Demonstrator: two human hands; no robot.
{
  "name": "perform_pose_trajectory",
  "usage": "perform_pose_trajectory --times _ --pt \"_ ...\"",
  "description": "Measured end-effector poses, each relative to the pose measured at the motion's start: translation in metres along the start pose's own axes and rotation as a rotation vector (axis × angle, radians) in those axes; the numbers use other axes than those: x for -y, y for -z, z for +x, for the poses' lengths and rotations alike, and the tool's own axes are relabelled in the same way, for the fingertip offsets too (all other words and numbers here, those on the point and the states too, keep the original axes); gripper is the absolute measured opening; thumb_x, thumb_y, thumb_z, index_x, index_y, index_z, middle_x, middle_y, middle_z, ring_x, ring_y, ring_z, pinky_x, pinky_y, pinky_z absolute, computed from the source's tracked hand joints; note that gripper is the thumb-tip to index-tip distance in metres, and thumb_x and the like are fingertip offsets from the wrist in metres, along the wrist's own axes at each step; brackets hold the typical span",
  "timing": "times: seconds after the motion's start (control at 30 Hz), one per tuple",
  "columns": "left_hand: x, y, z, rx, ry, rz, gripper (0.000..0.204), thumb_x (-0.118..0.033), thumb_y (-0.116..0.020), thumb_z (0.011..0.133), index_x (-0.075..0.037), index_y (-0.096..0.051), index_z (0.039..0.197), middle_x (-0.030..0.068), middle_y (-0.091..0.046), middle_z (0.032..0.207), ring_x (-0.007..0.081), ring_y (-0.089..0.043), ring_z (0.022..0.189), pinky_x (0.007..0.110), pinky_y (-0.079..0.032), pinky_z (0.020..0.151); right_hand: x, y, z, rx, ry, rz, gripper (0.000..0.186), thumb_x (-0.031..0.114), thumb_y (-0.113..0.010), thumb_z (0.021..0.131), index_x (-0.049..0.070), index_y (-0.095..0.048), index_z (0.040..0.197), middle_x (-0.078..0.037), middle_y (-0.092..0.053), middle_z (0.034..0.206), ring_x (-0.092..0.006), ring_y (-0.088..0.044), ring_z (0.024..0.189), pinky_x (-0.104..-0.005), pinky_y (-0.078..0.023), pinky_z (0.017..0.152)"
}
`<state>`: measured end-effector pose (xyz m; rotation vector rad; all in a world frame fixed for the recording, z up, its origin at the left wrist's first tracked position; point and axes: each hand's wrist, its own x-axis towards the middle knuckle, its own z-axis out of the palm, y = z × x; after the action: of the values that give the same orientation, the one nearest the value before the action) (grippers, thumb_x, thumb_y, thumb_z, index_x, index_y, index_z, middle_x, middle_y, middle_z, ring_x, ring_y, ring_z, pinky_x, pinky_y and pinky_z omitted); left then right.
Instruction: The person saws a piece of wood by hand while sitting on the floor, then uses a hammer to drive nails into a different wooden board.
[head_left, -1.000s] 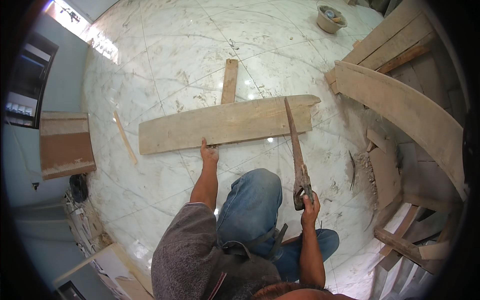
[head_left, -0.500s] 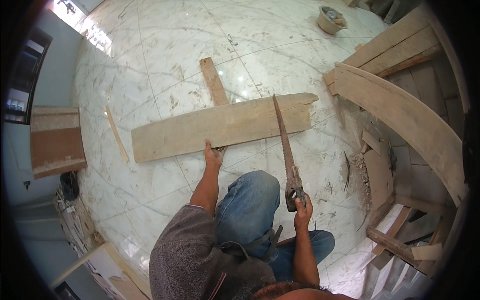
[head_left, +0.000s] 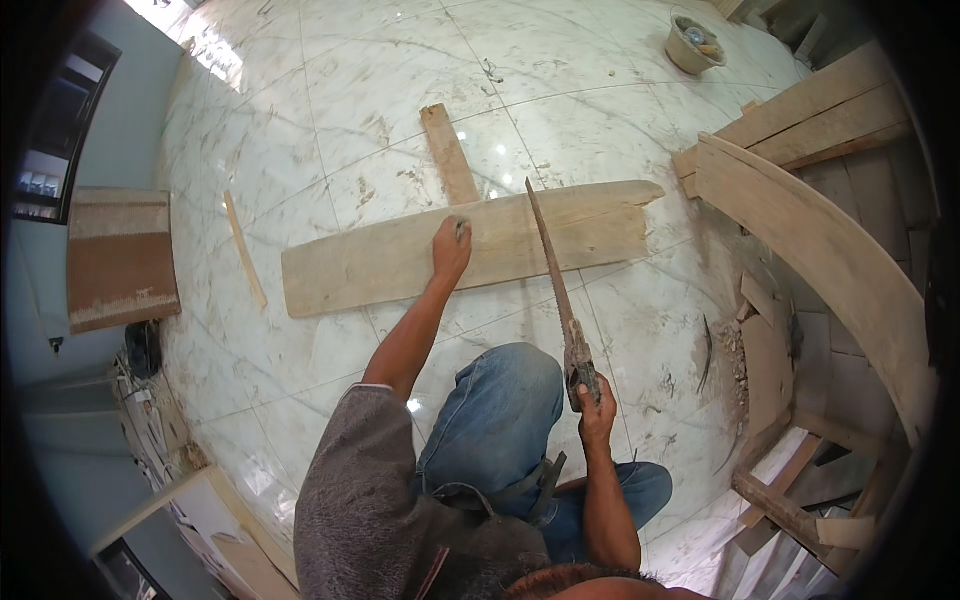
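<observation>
Head view: my right hand (head_left: 597,410) was wrapped round the dark handle of a long, tapering, rust-brown handsaw (head_left: 555,270), that grip pinched firmly. Its blade slanted away from me over a wide, pale-brown wooden plank (head_left: 500,245), which lay crosswise above the marbled white tile floor (head_left: 380,120); the tip showed just past the plank's far edge, and whether steel touched wood I could not tell. My left hand (head_left: 453,248) was over the plank, left of the blade, its fingers seemingly curled; whether that grip was closed on the small dark thing (head_left: 460,229) there, or bore on the wood, I could not make out. A narrow brown wooden strip (head_left: 450,155) stuck out beyond the far edge. To my judgement, good handling called for a loose right wrist in line with the blade, left fingers clear of the teeth, and no leaning on the plank's ragged, split right end.
</observation>
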<state>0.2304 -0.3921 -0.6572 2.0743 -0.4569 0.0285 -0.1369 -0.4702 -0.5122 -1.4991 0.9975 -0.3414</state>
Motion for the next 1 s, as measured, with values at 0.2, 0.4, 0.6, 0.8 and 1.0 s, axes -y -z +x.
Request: perform_pose_trajectory --times 0.2,0.4,0.6,0.8,1.0 --pt "-0.01 -0.071 0.055 0.112 -0.221 0.206 0.022 -0.023 -0.058 0.092 -0.003 -0.064 0.096 0.0191 -0.066 0.096 0.0344 -0.06 0.101 0.046 -0.043 0.093 -0.005 -0.004 0.009 -0.008 0.017 -0.057 0.038 0.024 -0.062 0.09 -0.004 -0.059 0.116 -0.009 -0.063 0.091 -0.0149 -0.056 0.082 -0.0282 -0.045 0.076" --pt "-0.006 -0.103 0.07 0.369 -0.215 0.599 0.04 -0.038 -0.047 0.097 -0.006 -0.07 0.088 0.0159 -0.07 0.087 0.0304 -0.065 0.089 0.05 -0.036 0.101 0.006 -0.011 0.011 -0.015 0.071 -0.178 0.04 0.024 -0.062 0.09 -0.005 -0.059 0.116 -0.01 -0.064 0.086 -0.019 -0.058 0.08 -0.0326 -0.047 0.077" --pt "-0.012 -0.095 0.072 0.38 -0.216 0.545 0.045 -0.042 -0.047 0.097 -0.007 -0.07 0.081 0.0161 -0.071 0.088 0.0285 -0.066 0.09 0.05 -0.033 0.104 0.007 -0.013 0.01 -0.034 -0.021 -0.146 0.041 0.025 -0.062 0.091 -0.006 -0.059 0.116 -0.01 -0.063 0.087 -0.0179 -0.058 0.08 -0.0317 -0.047 0.077" --pt "-0.012 -0.071 0.074 0.293 -0.233 0.525 0.046 -0.044 -0.049 0.097 -0.006 -0.07 0.086 0.0149 -0.071 0.095 0.0292 -0.061 0.109 0.051 -0.034 0.103 0.021 -0.01 0.005 -0.011 0.056 -0.115 0.042 0.025 -0.062 0.091 -0.007 -0.058 0.117 -0.01 -0.064 0.09 -0.018 -0.059 0.082 -0.0315 -0.047 0.078" --pt "0.018 -0.048 0.081 0.192 -0.218 0.496 0.034 -0.039 -0.055 0.094 -0.007 -0.068 0.095 0.0115 -0.068 0.107 0.0279 -0.057 0.112 0.047 -0.037 0.098 0.009 -0.018 0.012 0.026 0.076 -0.116 0.042 0.024 -0.062 0.091 -0.007 -0.058 0.119 -0.012 -0.065 0.092 -0.0195 -0.06 0.083 -0.032 -0.048 0.08"
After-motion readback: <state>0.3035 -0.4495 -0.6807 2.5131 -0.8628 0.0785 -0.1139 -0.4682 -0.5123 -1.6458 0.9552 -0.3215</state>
